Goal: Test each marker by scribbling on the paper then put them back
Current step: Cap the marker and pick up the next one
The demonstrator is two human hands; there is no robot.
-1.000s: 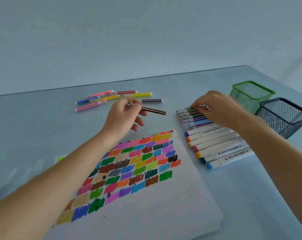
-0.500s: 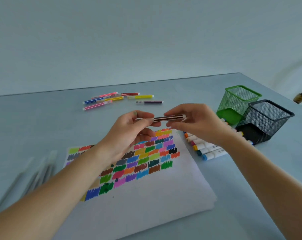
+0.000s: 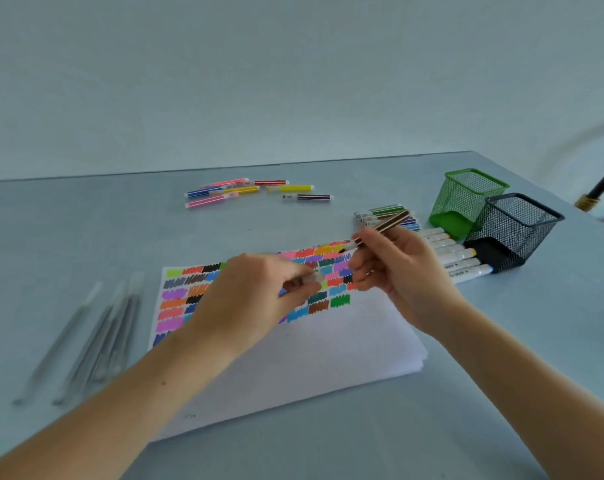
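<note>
The far edge of the surface (image 3: 86,216) ran across mid-frame, and bare room lay between the paper (image 3: 311,344) and the loose markers (image 3: 255,192) at upper centre; the stack's near corner sat close to the bottom of the frame. You had two mesh cups at the right, touching: a green cup (image 3: 466,199) and a black cup (image 3: 511,230). Seven thin markers lay in that far group; a row of thick white markers (image 3: 456,258) lay beside the cups, its count blurred. Your right hand (image 3: 400,275) gripped the brown striped marker (image 3: 383,230) with curled fingers, tip pointing left over the scribbled colour blocks at centre. Your left hand (image 3: 255,299) pinched its pale cap (image 3: 312,278) just above the paper.
</note>
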